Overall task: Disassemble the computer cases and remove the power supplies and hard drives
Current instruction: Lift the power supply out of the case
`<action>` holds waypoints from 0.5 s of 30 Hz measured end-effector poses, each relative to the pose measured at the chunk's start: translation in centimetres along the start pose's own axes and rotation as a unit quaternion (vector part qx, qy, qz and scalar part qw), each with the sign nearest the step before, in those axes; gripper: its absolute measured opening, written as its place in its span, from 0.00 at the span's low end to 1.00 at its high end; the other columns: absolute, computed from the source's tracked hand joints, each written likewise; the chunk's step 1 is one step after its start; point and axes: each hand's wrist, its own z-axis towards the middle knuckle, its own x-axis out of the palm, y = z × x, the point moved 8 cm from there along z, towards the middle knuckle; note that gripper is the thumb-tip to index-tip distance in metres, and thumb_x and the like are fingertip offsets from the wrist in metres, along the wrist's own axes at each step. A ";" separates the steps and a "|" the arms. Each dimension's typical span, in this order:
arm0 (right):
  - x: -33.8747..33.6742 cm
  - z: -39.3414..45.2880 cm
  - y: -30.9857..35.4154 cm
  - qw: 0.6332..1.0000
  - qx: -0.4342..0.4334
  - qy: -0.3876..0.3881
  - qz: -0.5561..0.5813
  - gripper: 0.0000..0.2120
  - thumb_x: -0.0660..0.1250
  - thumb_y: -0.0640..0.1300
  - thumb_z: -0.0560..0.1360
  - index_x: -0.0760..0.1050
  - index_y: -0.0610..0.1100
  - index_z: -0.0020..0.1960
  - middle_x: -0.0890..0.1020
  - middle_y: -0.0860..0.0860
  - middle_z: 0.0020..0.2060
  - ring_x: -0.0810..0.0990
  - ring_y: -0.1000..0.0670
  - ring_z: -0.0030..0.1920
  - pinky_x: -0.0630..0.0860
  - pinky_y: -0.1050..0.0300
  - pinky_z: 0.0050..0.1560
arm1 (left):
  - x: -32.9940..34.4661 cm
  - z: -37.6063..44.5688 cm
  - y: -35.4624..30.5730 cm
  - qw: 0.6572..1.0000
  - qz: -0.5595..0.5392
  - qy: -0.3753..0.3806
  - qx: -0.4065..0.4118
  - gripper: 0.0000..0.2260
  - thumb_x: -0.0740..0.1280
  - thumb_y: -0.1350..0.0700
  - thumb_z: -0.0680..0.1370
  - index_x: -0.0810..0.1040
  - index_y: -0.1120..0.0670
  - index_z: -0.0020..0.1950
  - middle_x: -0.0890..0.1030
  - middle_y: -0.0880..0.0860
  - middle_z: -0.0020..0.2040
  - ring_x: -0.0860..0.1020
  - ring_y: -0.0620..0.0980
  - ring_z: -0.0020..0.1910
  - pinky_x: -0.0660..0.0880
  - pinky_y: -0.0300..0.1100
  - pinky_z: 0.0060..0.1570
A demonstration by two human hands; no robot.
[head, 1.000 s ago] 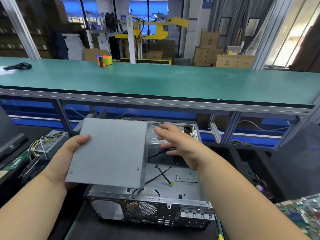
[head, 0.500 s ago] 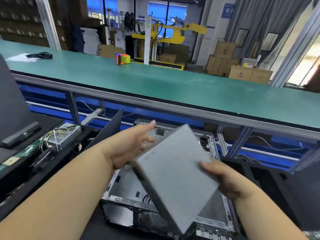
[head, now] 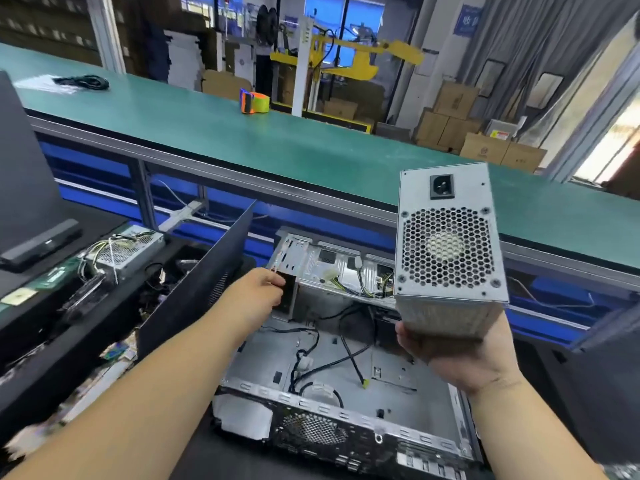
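Note:
An open grey computer case (head: 398, 372) lies on its side in front of me, with black cables loose on its floor. My right hand (head: 453, 358) holds a grey power supply (head: 446, 247) from below, lifted above the case's right side, its fan grille and power socket turned toward me. Yellow and black wires (head: 367, 282) run from behind the unit into the case's drive bay. My left hand (head: 258, 294) grips the far left corner of the case frame by the drive bay (head: 311, 265).
A black side panel (head: 197, 282) leans upright left of the case. Beyond it a bin holds another power supply (head: 124, 249) with wires and circuit boards. A long green bench (head: 311, 147) runs across behind, carrying an orange tape dispenser (head: 254, 102) and a black cable (head: 83, 81).
The power supply passed from my left hand to my right and now stands lifted on the right, grille toward me. My left hand has moved to the case's far left corner.

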 end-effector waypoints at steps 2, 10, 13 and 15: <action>-0.1 0.1 -0.4 1.000 0.005 -0.003 0.002 0.31 0.58 0.69 0.75 0.84 0.46 0.56 0.84 0.38 0.54 0.84 0.34 0.47 0.78 0.38 0.48 | 0.6 -0.3 0.0 1.000 0.019 0.009 0.008 0.09 0.65 0.60 0.77 0.79 0.46 0.51 0.82 0.52 0.48 0.80 0.51 0.45 0.77 0.47 0.49; 1.0 -0.7 -0.7 1.000 0.009 0.016 0.011 0.31 0.55 0.69 0.77 0.82 0.45 0.60 0.82 0.37 0.56 0.83 0.33 0.51 0.79 0.36 0.48 | 3.5 -2.6 -2.5 0.992 -0.037 0.096 0.067 0.08 0.64 0.59 0.79 0.80 0.49 0.54 0.83 0.51 0.53 0.81 0.47 0.51 0.76 0.40 0.53; 2.0 -1.3 0.8 0.999 -0.029 0.031 -0.029 0.30 0.70 0.67 0.69 0.80 0.48 0.63 0.81 0.38 0.60 0.82 0.34 0.54 0.78 0.35 0.49 | 3.5 -4.5 -5.2 0.974 -0.150 0.134 0.102 0.15 0.61 0.46 0.81 0.79 0.54 0.59 0.84 0.54 0.53 0.81 0.49 0.49 0.76 0.45 0.56; 1.9 -1.7 1.8 0.997 -0.055 0.004 -0.055 0.35 0.75 0.65 0.65 0.77 0.47 0.66 0.81 0.39 0.61 0.82 0.34 0.54 0.79 0.35 0.48 | 3.5 -6.0 -7.7 0.950 -0.212 0.184 0.136 0.27 0.57 0.36 0.76 0.76 0.54 0.64 0.84 0.54 0.53 0.82 0.51 0.50 0.76 0.48 0.57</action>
